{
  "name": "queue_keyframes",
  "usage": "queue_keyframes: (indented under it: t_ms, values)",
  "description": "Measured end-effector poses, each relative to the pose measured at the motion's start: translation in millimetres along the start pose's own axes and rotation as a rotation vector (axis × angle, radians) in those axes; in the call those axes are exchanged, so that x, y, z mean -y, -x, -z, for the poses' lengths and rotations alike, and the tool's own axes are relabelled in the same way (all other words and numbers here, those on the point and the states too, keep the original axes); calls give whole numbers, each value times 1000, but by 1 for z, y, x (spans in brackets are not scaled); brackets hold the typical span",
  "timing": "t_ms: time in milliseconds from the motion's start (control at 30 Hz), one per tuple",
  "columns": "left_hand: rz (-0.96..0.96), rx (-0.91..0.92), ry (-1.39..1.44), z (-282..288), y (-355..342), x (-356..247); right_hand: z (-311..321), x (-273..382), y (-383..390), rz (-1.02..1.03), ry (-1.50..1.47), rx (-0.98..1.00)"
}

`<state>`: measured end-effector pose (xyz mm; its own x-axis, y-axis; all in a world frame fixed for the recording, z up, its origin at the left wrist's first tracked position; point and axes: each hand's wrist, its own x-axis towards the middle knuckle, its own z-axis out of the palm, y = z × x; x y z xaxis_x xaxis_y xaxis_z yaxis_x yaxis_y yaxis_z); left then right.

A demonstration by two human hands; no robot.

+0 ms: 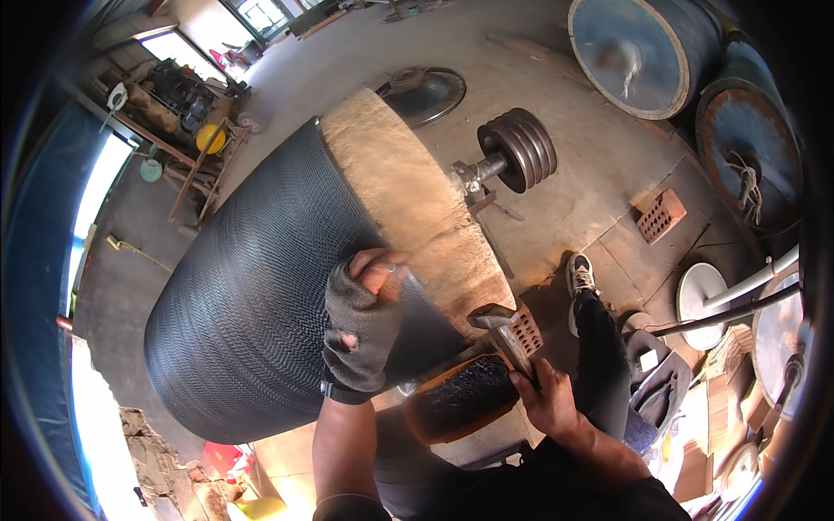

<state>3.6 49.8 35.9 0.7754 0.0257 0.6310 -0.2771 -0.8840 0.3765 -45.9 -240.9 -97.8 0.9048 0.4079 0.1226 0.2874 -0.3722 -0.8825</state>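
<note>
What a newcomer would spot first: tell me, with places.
A huge black textured drum dominates left of centre, a pale tan band along its right side. Near the band's lower end, the right grip holds a hammer. Above and right of centre, a dark grooved pulley sits on a shaft.

A tilted hammer [513,345] is near the large, black-textured, pale-ended drum [248,300].
</note>
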Motion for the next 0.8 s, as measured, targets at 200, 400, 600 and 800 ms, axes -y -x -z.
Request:
queue_keyframes:
  t_ms: [200,400,600,800]
  values:
    - [-85,-89,-199,-7,-2,-11,19,22,-11,79,-49,-17]
    - [-143,-127,-281,-8,-1,-6,43,57,-51,247,25,-73]
    - [-237,-64,-353,-17,9,4,40,73,-62,380,108,-165]
    - [-233,3,-341,-16,10,6,60,94,-62,602,39,-351]
